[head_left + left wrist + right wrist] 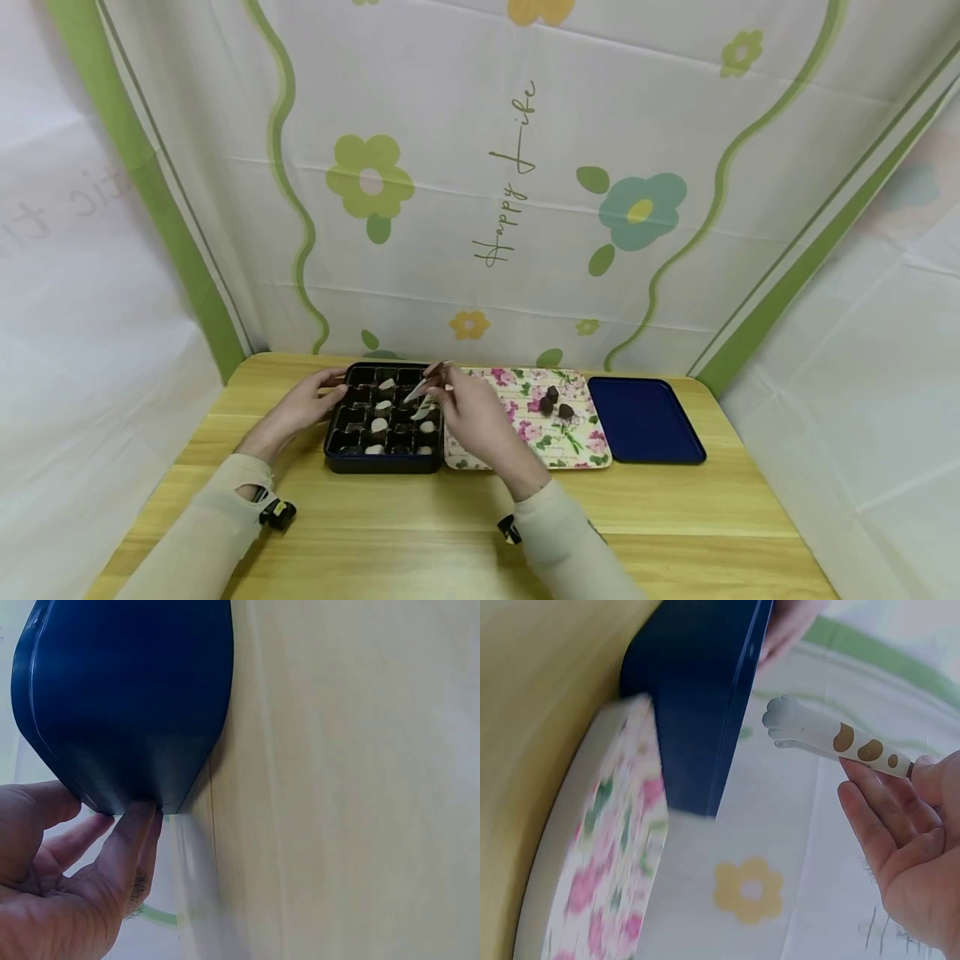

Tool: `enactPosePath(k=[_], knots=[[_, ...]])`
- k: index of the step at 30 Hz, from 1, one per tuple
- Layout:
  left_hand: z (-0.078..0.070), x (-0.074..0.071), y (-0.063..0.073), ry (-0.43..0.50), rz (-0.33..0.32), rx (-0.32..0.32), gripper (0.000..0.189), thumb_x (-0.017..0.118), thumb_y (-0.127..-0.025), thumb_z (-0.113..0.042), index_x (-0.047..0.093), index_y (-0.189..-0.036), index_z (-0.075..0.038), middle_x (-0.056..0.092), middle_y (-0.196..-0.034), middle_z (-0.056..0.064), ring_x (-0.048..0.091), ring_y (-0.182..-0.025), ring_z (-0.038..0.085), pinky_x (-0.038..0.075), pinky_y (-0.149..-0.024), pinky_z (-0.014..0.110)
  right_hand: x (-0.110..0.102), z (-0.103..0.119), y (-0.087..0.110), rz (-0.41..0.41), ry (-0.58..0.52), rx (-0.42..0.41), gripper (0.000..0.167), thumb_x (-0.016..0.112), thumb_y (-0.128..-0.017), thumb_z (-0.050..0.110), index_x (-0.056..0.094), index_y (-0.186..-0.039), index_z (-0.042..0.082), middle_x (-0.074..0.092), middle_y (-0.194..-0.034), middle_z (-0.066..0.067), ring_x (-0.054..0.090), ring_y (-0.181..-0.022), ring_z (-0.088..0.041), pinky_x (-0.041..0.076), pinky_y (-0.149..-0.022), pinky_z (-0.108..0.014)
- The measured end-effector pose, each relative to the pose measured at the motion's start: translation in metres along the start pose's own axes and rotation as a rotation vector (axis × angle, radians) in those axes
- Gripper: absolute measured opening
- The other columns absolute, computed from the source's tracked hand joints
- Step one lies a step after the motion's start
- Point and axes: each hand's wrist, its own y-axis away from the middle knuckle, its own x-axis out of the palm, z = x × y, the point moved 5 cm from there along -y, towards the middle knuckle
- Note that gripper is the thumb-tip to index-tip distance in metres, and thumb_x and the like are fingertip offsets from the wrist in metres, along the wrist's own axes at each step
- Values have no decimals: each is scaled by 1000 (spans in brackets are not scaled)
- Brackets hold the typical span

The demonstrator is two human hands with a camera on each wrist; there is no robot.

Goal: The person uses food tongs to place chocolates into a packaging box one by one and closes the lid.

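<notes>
A dark blue box [382, 466] with a black divided insert stands on the table, several whitish pieces [379, 425] in its compartments. My left hand [308, 405] touches the box's left side; in the left wrist view its fingertips [139, 806] rest against the wall. Above the box's right part, my right hand [477, 417] holds small white tongs [810, 729] with brown spots and paw-shaped tips. Nothing shows between the tips in the right wrist view. To the right, several dark chocolate-like pieces [547, 406] sit on a floral tray [525, 454].
A flat dark blue lid or tray [648, 421] lies right of the floral tray. The wooden table [420, 533] runs in front of the box. Behind it hangs a white flower-printed curtain [450, 167], with more white fabric at both sides.
</notes>
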Motion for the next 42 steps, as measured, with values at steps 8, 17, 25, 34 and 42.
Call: enactPosePath(k=[8, 17, 25, 34, 42], knots=[[-1, -1, 2, 11, 13, -11, 60, 52, -127, -20, 38, -177, 11, 51, -168, 46, 46, -160, 69, 51, -127, 79, -36, -45, 10, -83, 19, 99, 19, 63, -122, 21, 76, -133, 12, 89, -127, -9, 61, -64, -11, 53, -58, -26], [0, -1, 2, 8, 7, -14, 59, 52, -127, -19, 38, -176, 11, 52, -167, 45, 47, -159, 69, 52, -126, 79, -73, -100, 27, -159, 79, 180, 27, 61, -124, 25, 68, -144, 8, 85, -130, -19, 73, -70, -16, 49, -54, -29], [2, 0, 1, 11, 0, -11, 59, 54, -127, -20, 39, -176, 11, 54, -166, 45, 49, -158, 68, 54, -125, 77, -102, -133, 46, -161, 121, 276, 25, 58, -126, 26, 67, -138, 6, 83, -121, -24, 79, -78, -25, 50, -53, -32], [1, -1, 0, 3, 1, -2, 59, 53, -127, -18, 39, -175, 12, 55, -165, 45, 52, -156, 68, 58, -121, 74, -115, -154, 62, -138, 138, 334, 21, 58, -126, 23, 65, -135, 5, 78, -143, -31, 85, -93, -37, 44, -52, -32], [-3, 0, 1, 4, 1, 3, 59, 54, -127, -18, 39, -175, 12, 53, -166, 46, 51, -157, 68, 56, -123, 76, -112, -160, 67, -132, 201, 331, 23, 62, -124, 22, 68, -135, 3, 85, -124, -26, 87, -102, -41, 58, -62, -37]])
